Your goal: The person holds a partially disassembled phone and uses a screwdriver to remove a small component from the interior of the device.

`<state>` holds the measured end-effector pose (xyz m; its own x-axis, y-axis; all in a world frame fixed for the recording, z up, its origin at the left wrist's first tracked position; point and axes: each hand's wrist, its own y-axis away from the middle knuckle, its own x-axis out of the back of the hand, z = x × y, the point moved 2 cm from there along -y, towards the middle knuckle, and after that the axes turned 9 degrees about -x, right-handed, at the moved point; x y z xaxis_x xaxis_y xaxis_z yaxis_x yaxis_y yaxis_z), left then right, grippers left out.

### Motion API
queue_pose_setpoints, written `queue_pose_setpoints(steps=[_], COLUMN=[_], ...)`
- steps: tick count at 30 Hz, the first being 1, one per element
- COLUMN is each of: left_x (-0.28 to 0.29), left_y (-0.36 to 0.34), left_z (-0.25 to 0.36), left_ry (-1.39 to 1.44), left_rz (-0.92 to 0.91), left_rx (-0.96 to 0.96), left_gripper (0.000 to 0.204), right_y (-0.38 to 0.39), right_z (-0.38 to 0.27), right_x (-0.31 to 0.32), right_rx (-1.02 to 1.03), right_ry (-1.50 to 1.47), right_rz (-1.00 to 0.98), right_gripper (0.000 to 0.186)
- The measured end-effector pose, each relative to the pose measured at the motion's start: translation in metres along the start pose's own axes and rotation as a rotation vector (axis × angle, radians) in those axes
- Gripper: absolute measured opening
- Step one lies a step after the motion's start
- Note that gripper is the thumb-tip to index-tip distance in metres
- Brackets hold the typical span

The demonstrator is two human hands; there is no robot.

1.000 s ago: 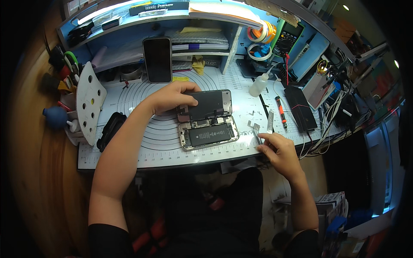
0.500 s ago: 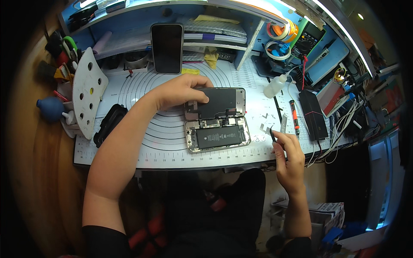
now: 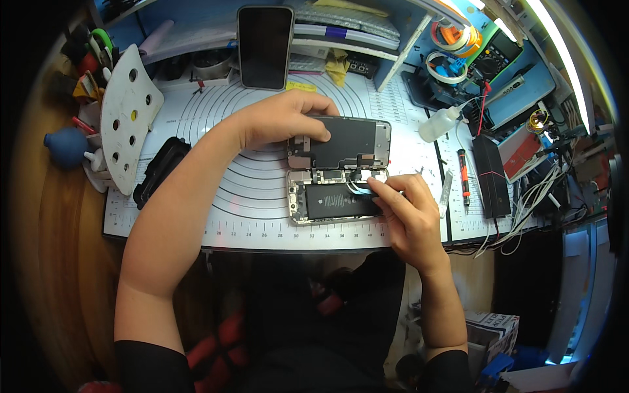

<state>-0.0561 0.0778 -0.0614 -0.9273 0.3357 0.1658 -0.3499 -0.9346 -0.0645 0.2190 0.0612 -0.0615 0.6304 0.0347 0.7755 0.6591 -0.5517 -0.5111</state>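
An opened smartphone lies on the white work mat [image 3: 223, 196]. Its screen assembly [image 3: 350, 141] is folded up at the far side, with the dark inner face showing. My left hand [image 3: 288, 121] grips the left part of this screen, thumb on the inner face and fingers behind the far edge. The near half is the phone body [image 3: 295, 208], with a black battery [image 3: 337, 202] inside. In my right hand [image 3: 416, 219] is a pair of tweezers [image 3: 358, 188]. Their tips are over the body, near the board just beyond the battery; whether they touch or pinch anything cannot be made out.
Another phone [image 3: 265, 49] stands upright at the back. To the right are a squeeze bottle [image 3: 439, 124], a screwdriver [image 3: 464, 177], a black box [image 3: 488, 177] and tangled cables [image 3: 521, 216]. On the left are a black tray [image 3: 160, 171], a perforated white holder [image 3: 128, 124] and a blue blower bulb [image 3: 64, 147].
My right hand has moved left with the tweezers, from small parts beside the phone to above its body. My left hand keeps its hold on the screen. The view has shifted a little.
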Motion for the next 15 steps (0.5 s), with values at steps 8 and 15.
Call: queue_pose_setpoints(steps=[8, 15], left_x=[0.0002, 0.001], left_y=[-0.0014, -0.0017], left_z=[-0.0032, -0.0035], left_ry=[-0.02, -0.038], left_rz=[0.021, 0.019], left_rx=[-0.004, 0.003], left_gripper=[0.027, 0.026], right_y=[0.0024, 0.0019], right_z=[0.0006, 0.0009], right_x=[-0.0043, -0.0042], right_rx=[-0.023, -0.026], right_ry=[-0.006, -0.016], right_rz=[0.024, 0.043], right_gripper=[0.034, 0.031])
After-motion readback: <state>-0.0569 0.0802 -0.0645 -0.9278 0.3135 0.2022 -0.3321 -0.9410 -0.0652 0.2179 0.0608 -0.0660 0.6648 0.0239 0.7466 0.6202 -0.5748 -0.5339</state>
